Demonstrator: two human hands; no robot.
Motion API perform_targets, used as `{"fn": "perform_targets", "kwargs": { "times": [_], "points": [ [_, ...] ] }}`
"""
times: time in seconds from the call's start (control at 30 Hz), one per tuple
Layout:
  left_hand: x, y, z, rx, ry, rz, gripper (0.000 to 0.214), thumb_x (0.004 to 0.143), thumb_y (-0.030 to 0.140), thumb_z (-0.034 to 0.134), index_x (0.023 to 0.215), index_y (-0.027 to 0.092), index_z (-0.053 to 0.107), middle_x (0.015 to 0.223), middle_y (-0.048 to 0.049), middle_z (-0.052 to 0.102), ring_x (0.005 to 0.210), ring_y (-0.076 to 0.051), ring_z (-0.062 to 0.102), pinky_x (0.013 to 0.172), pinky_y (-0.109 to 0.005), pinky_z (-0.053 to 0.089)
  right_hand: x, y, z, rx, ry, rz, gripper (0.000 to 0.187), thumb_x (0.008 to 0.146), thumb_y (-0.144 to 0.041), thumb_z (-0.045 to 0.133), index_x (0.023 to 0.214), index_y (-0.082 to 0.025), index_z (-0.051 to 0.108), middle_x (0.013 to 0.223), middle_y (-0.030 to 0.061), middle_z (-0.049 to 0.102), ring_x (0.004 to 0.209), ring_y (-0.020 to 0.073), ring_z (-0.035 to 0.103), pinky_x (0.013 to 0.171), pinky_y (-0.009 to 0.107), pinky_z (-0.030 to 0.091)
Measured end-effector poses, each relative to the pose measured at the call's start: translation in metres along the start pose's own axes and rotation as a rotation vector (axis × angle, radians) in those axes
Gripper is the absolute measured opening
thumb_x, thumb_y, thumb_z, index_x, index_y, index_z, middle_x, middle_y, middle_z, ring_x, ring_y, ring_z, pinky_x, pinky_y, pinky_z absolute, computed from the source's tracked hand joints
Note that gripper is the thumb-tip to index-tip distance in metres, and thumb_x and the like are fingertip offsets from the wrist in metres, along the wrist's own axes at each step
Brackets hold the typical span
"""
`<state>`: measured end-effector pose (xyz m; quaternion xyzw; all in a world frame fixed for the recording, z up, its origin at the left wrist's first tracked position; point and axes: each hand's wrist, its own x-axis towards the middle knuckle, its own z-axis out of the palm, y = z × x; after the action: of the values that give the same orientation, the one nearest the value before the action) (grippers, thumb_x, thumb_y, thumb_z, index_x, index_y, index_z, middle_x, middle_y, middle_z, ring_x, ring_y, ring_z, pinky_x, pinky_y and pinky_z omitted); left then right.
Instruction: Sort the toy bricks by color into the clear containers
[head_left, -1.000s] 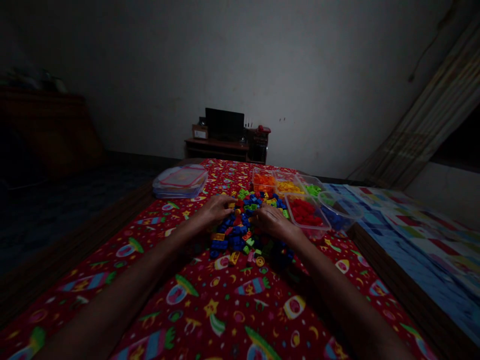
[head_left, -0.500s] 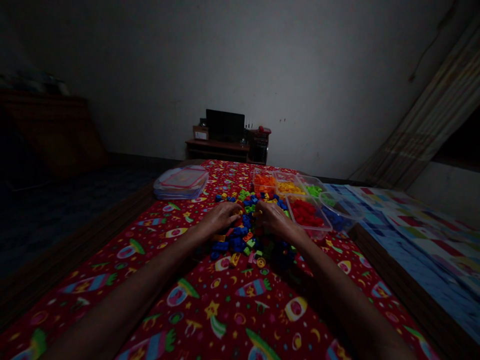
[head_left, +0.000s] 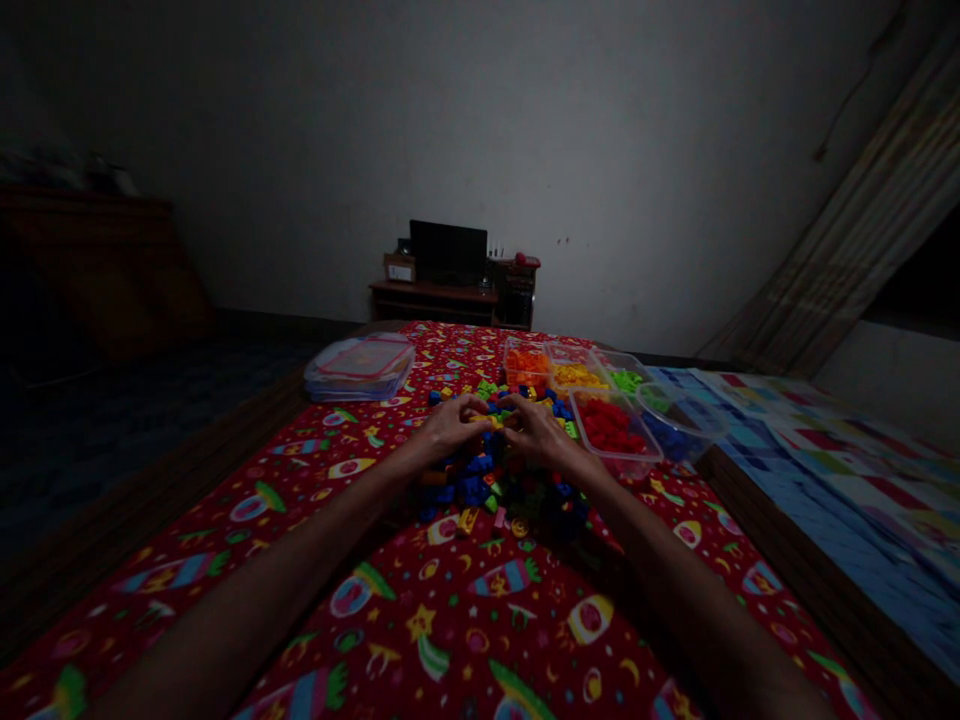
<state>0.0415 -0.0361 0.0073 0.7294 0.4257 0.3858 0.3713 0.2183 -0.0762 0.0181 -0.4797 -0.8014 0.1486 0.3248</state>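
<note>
The left hand (head_left: pixel 450 430) and right hand (head_left: pixel 540 435) curled over the plastic bricks (head_left: pixel 476 485), any grasp unclear. The bricks looked light and stiff, easily pinched by their edges.

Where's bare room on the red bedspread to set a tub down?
Bare printed bedspread lies left of the brick pile, below the clear plastic box. More lies nearer the camera, between the left forearm and right forearm. Crowded: the pile under the left hand and right hand, and the clear tubs beyond it.
</note>
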Motion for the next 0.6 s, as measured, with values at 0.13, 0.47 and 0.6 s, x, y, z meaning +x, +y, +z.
{"fn": "perform_targets", "kwargs": {
  "times": [0.13,0.47,0.6],
  "points": [
    [-0.003,0.004,0.005,-0.121,-0.039,-0.081,0.041,0.059,0.038,0.068,0.091,0.018,0.051,0.056,0.007,0.059,0.045,-0.011,0.052,0.045,-0.021,0.038,0.001,-0.006,0.005,0.022,-0.04,-0.012,0.029,0.075,-0.014,0.059,0.103,-0.015,0.063,0.083,0.0032,0.067,0.074,0.0143,0.061,0.065,0.021,0.04],
    [-0.008,0.009,-0.001,-0.147,-0.02,-0.09,0.048,0.071,0.046,0.065,0.105,0.016,0.048,0.065,0.0005,0.067,0.053,-0.016,0.062,0.051,-0.026,0.047,0.004,0.001,-0.001,-0.031,0.059,0.027,0.023,0.078,-0.015,0.057,0.098,-0.015,0.066,0.083,0.0046,0.068,0.072,0.014,0.06,0.065,0.022,0.042],
    [-0.011,0.014,0.006,-0.041,-0.06,-0.059,0.059,0.069,0.054,0.065,0.111,0.015,0.049,0.059,0.0022,0.064,0.048,-0.016,0.06,0.047,-0.025,0.044,0.002,-0.004,0.003,-0.034,0.009,-0.05,0.025,0.076,-0.013,0.058,0.1,-0.014,0.065,0.078,0.0023,0.066,0.07,0.0129,0.058,0.064,0.021,0.039]
  ]
}}
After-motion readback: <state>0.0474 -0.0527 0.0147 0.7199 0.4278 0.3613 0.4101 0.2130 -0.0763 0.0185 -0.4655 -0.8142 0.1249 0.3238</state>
